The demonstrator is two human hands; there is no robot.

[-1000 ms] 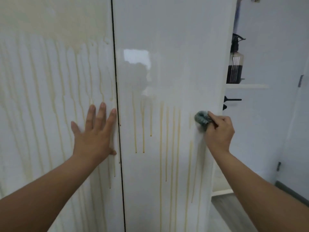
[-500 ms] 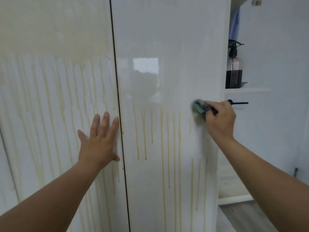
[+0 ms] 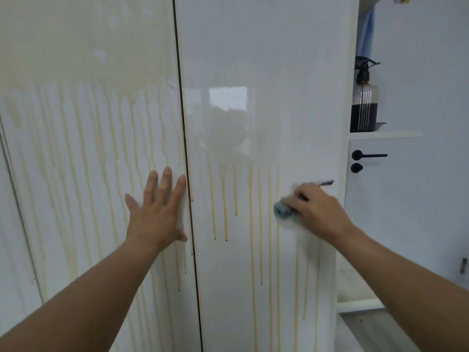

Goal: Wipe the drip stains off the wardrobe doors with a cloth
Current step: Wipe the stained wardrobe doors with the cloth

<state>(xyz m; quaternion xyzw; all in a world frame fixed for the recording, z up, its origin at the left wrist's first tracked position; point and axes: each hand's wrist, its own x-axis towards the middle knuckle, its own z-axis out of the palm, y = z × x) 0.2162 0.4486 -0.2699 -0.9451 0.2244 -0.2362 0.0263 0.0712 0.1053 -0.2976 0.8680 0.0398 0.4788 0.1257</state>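
Pressing left hand point(image 3: 157, 214) flat, fingers straight and spread, on left door point(image 3: 88, 123) just beside the gap. Gripping bunched blue-grey cloth point(image 3: 283, 212) in right hand point(image 3: 317, 212), held against right door point(image 3: 266, 72) among yellow drip stains point(image 3: 224, 199). Spray bottle point(image 3: 364, 105) on shelf at right.

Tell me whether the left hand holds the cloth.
No, the left hand lies flat on the door; the right hand grips the cloth.

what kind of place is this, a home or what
Probably a bedroom or hallway at home: tall glossy white wardrobe doors streaked with yellowish drips, a black lever handle on the door beside them, and a spray bottle on a shelf.
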